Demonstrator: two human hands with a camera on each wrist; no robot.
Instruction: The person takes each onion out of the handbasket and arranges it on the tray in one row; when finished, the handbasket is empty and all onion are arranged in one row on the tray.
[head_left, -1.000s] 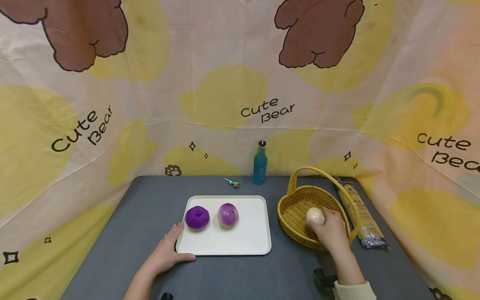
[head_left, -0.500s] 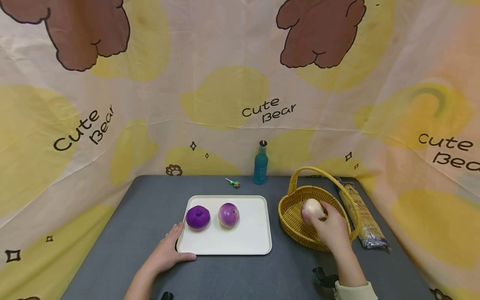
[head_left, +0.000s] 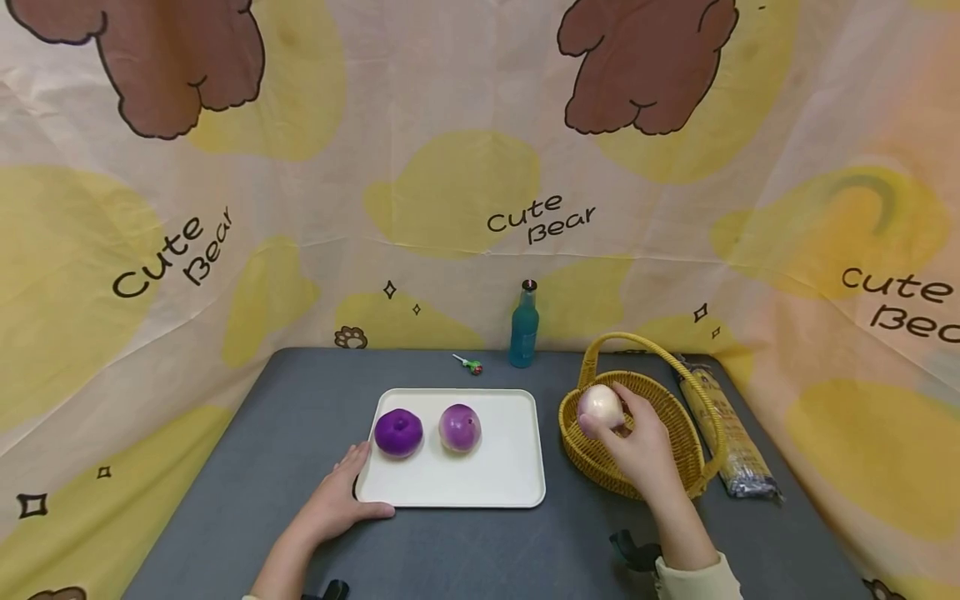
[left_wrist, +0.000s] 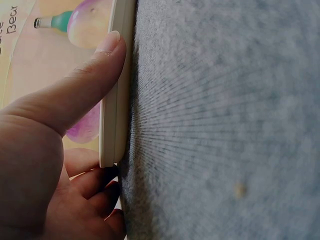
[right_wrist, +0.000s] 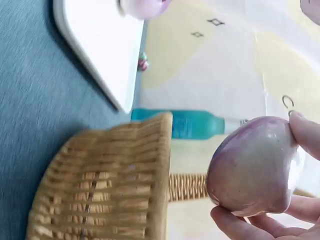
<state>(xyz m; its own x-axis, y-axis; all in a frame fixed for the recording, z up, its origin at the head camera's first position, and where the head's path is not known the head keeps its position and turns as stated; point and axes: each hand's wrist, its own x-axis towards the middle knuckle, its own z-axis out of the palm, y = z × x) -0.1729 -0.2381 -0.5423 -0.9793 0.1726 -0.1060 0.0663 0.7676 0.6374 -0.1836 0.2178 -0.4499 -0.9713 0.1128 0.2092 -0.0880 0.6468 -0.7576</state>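
Observation:
A glossy white-and-purple onion is held between the right hand's thumb and fingers, raised over the left part of a yellow wicker basket. The right wrist view shows the same onion above the basket wall. The left hand rests at the near-left corner of a white tray. In the left wrist view its thumb lies against the tray rim, with the fingers at the adjoining side. A dark purple round vegetable or fruit and a lighter purple onion-like one sit on the tray.
Behind the tray stand a blue-green bottle and, lying down, a small lollipop. A long plastic packet lies right of the basket, whose handle arches upward. A printed cloth hangs behind the grey table.
The right hand has lifted the onion from inside the basket and shifted it leftward and up. More of the onion shows now. The left hand stays at the tray corner.

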